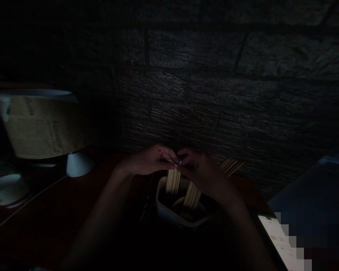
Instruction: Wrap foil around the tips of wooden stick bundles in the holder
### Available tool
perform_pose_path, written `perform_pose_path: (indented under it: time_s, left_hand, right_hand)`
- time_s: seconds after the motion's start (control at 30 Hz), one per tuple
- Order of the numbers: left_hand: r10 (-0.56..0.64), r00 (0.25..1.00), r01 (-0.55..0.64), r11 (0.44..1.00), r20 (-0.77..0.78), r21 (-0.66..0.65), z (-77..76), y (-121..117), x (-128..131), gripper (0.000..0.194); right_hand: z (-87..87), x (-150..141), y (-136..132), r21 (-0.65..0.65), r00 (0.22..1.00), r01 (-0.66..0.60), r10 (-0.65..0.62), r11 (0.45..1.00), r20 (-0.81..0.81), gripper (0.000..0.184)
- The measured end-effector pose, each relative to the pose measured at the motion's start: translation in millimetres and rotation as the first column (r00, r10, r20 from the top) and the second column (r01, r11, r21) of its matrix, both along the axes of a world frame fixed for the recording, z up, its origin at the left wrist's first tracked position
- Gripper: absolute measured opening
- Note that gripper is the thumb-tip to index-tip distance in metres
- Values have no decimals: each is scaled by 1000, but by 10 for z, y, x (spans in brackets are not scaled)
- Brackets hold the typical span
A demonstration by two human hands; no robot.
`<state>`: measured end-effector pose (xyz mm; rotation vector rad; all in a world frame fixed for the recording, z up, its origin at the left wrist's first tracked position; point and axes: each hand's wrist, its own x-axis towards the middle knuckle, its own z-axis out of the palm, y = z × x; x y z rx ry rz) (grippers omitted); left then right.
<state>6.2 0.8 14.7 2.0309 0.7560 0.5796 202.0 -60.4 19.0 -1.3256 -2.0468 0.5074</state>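
Note:
The scene is very dark. My left hand (152, 160) and my right hand (199, 169) meet fingertip to fingertip above a small pale rectangular container (169, 214). Both pinch a tiny shiny thing (177, 163) between them; I cannot make out what it is. My right hand also grips a bundle of thin wooden sticks (230, 166) whose ends fan out to the right. More wooden sticks (173, 180) stand in the container under my fingers.
A dark brick-pattern wall (214, 86) rises right behind the hands. At the left stand a paper-covered object (42, 124), a white rounded base (79, 163) and a plate (5, 188). A lit phone screen (277, 237) lies at the lower right on the reddish table.

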Motion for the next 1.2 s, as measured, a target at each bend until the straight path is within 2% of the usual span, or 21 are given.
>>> perform_pose_path:
  time_s: [0.27,0.57,0.9,1.03,1.2]
  left_hand:
    - [-65,997,68,995,33,-78,-38,5,29,21]
    - [-106,994,106,994,-7,20,-19,-1,38,15]
    - [-42,999,43,998,-25,41,-46,-5,37,14]
    - [-40,998,43,998,-46,47,-25,-20,31,15]
    - [-69,998,69,996,-2,49,-37,-7,37,18]
  right_hand:
    - [13,-10,14,-40,999,1,-3,999,-48,24]
    - [-17,12,28,-14,999,-2,1,1000,-47,32]
    - [-57,80,40,18,995,3,-1,1000,-101,42]
    - [-43,59,32,4,995,11,-10,1000,-101,42]
    - [-36,11,27,-45,997,49,-52,998,-60,45]
